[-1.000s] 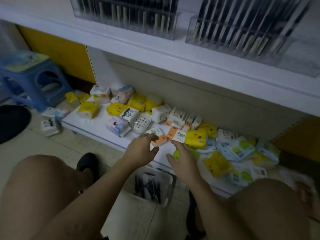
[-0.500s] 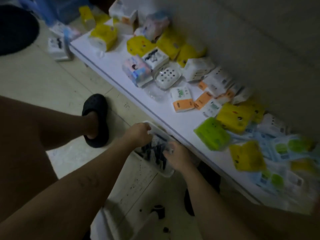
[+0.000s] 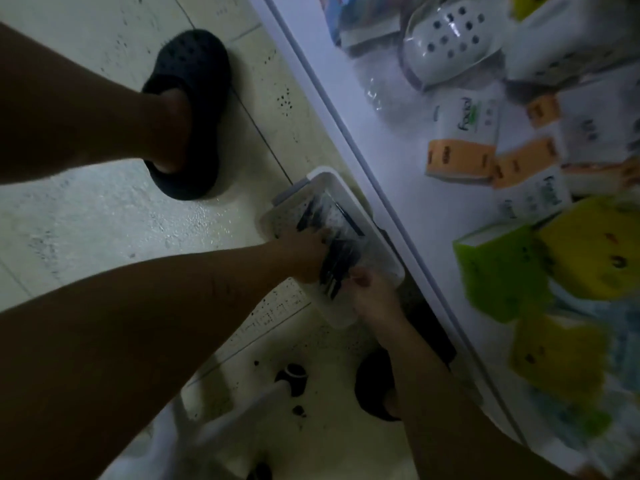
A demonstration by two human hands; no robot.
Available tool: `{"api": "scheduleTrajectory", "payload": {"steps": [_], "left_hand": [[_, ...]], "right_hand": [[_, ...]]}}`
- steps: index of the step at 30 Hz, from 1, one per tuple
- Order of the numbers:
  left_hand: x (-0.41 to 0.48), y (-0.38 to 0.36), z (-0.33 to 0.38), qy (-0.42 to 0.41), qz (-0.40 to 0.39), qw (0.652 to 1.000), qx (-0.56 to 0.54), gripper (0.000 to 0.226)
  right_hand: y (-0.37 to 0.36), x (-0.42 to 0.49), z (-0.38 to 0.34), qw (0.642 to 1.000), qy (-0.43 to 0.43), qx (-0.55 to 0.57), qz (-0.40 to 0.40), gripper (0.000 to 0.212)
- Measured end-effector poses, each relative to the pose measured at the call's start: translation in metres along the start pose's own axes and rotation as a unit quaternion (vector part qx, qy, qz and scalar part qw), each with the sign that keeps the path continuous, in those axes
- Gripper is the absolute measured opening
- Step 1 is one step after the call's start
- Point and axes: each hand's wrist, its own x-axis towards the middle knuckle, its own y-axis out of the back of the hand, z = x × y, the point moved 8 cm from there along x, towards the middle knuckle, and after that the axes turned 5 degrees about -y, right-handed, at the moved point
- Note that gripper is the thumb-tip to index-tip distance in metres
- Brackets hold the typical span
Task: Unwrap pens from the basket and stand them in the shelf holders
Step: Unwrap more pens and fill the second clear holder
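A white plastic basket [image 3: 349, 188] sits on the floor against the low shelf's front edge. Inside it lie clear-wrapped packs of dark pens [image 3: 329, 216]. My left hand [image 3: 304, 252] reaches into the basket and closes on a wrapped bundle of dark pens [image 3: 337, 263]. My right hand [image 3: 372, 296] meets the same bundle from the near side, fingers pinching its end. The shelf holders are out of view.
The low white shelf [image 3: 398, 188] on the right carries tissue packs: orange-and-white [image 3: 462, 157], green [image 3: 498, 271], yellow [image 3: 595, 244], and a dotted white pack [image 3: 450, 46]. My black slipper [image 3: 188, 109] stands on the tiled floor. A white stool leg [image 3: 242, 407] is below.
The view has swung further down and closer to the basket. Both hands, at the basket's rim half a second ago, are now inside it, gripping a bundle of pens.
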Motion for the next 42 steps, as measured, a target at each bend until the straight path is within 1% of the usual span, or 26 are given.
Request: {"api": "scheduleTrajectory", "payload": {"steps": [2,4,6,8,9,11,13,16,18,20,21,22,24,25,27,29,30,32,34,35,36,38,40,41,42], "left_hand": [[0.008,-0.005,-0.001,0.019,0.018,0.999,-0.026,0.057],[0.011,0.000,0.000,0.024,0.069,0.996,-0.054,0.055],[0.007,0.017,-0.001,0.013,0.138,0.987,-0.086,0.043],[-0.003,0.039,-0.004,0.010,0.208,0.973,-0.105,0.027],[-0.010,0.050,-0.005,0.007,0.234,0.967,-0.106,0.024],[-0.025,0.068,-0.005,-0.007,0.255,0.959,-0.122,0.026],[-0.040,0.082,-0.010,0.001,0.267,0.948,-0.173,0.025],[-0.061,0.091,-0.021,0.023,0.296,0.923,-0.246,0.018],[-0.071,0.084,-0.027,0.038,0.294,0.905,-0.305,0.015],[-0.080,0.075,-0.031,0.052,0.282,0.885,-0.367,0.020],[-0.082,0.071,-0.032,0.054,0.274,0.871,-0.404,0.028],[-0.085,0.069,-0.031,0.052,0.265,0.859,-0.435,0.039],[-0.087,0.062,-0.031,0.046,0.240,0.851,-0.465,0.061],[-0.086,0.058,-0.031,0.046,0.223,0.850,-0.474,0.066],[-0.086,0.050,-0.033,0.062,0.176,0.846,-0.499,0.063],[-0.087,0.048,-0.036,0.084,0.153,0.839,-0.516,0.056],[-0.089,0.051,-0.037,0.089,0.155,0.838,-0.516,0.054],[-0.093,0.061,-0.036,0.078,0.176,0.847,-0.495,0.047],[-0.099,0.075,-0.028,0.048,0.206,0.858,-0.468,0.036],[-0.104,0.080,-0.025,0.048,0.220,0.864,-0.451,0.030],[-0.111,0.086,-0.022,0.057,0.232,0.869,-0.434,0.030],[-0.129,0.099,-0.013,0.065,0.253,0.872,-0.413,0.039],[-0.149,0.114,0.003,0.047,0.273,0.869,-0.410,0.033],[-0.160,0.121,0.009,0.039,0.285,0.869,-0.402,0.029],[-0.171,0.129,0.016,0.030,0.300,0.869,-0.392,0.028]], "right_hand": [[0.001,0.006,0.004,1.000,-0.004,-0.014,0.003,0.033],[0.004,0.007,0.006,1.000,-0.002,-0.025,0.006,0.025],[0.006,0.008,0.008,1.000,-0.004,-0.031,0.003,0.015],[0.004,0.009,0.006,0.999,-0.003,-0.046,-0.002,0.016],[0.002,0.009,0.003,0.998,0.008,-0.063,-0.009,0.019],[-0.008,0.014,-0.004,0.991,0.035,-0.123,-0.028,0.033],[-0.025,0.019,-0.009,0.977,0.064,-0.196,-0.049,0.040],[-0.049,0.029,-0.018,0.960,0.103,-0.255,-0.048,0.036],[-0.061,0.035,-0.023,0.953,0.099,-0.284,-0.040,0.037],[-0.073,0.041,-0.023,0.943,0.083,-0.318,-0.049,0.044],[-0.076,0.044,-0.023,0.937,0.070,-0.338,-0.048,0.046],[-0.078,0.048,-0.022,0.931,0.057,-0.358,-0.044,0.046],[-0.081,0.055,-0.021,0.923,0.037,-0.381,-0.042,0.042],[-0.083,0.057,-0.019,0.925,0.030,-0.377,-0.044,0.039],[-0.079,0.059,-0.023,0.941,0.038,-0.335,-0.023,0.032],[-0.063,0.053,-0.028,0.962,0.046,-0.266,0.030,0.023],[-0.054,0.047,-0.030,0.968,0.050,-0.241,0.053,0.024],[-0.037,0.032,-0.034,0.968,0.077,-0.219,0.091,0.031],[-0.022,0.015,-0.035,0.970,0.096,-0.191,0.114,0.033],[-0.018,0.006,-0.035,0.974,0.102,-0.165,0.115,0.033],[-0.015,-0.005,-0.036,0.978,0.110,-0.139,0.112,0.030],[-0.008,-0.031,-0.039,0.987,0.109,-0.067,0.099,0.013],[0.001,-0.061,-0.047,0.988,0.115,-0.010,0.100,0.028],[0.006,-0.077,-0.054,0.985,0.134,0.004,0.107,0.032],[0.012,-0.093,-0.062,0.981,0.157,0.017,0.117,0.029]]}}
